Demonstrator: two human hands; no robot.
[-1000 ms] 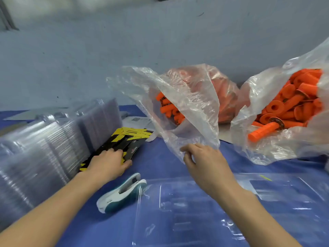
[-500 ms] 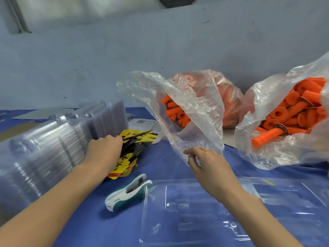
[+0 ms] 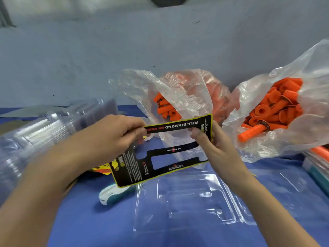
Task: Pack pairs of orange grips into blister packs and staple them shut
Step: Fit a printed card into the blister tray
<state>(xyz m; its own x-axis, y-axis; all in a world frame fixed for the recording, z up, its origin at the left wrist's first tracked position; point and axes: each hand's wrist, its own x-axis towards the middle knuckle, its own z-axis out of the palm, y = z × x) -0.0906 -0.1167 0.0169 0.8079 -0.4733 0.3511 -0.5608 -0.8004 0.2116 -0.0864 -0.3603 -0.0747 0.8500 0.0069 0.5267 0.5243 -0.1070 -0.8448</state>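
A black and yellow printed card insert [image 3: 135, 168] with cut-out windows is held above the table by both hands. My left hand [image 3: 114, 132] pinches its top strip at the left, and my right hand [image 3: 210, 139] grips the same strip at the right end. Below the card lies an open clear blister pack [image 3: 192, 202] on the blue table. A white and teal stapler [image 3: 114, 194] lies to its left. Two clear bags hold orange grips: one bag [image 3: 165, 109] behind the card, another bag [image 3: 272, 111] at the right.
A tall stack of clear blister packs [image 3: 35, 138] leans at the left. More yellow card inserts [image 3: 101, 170] lie under my left wrist. Packed items [image 3: 318, 161] sit at the right edge. A grey wall [image 3: 106, 59] stands behind the blue table [image 3: 89, 220].
My left hand lifted one card from the pile at the left and brought it to the middle. My right hand left the plastic bag and took hold of the card's right end.
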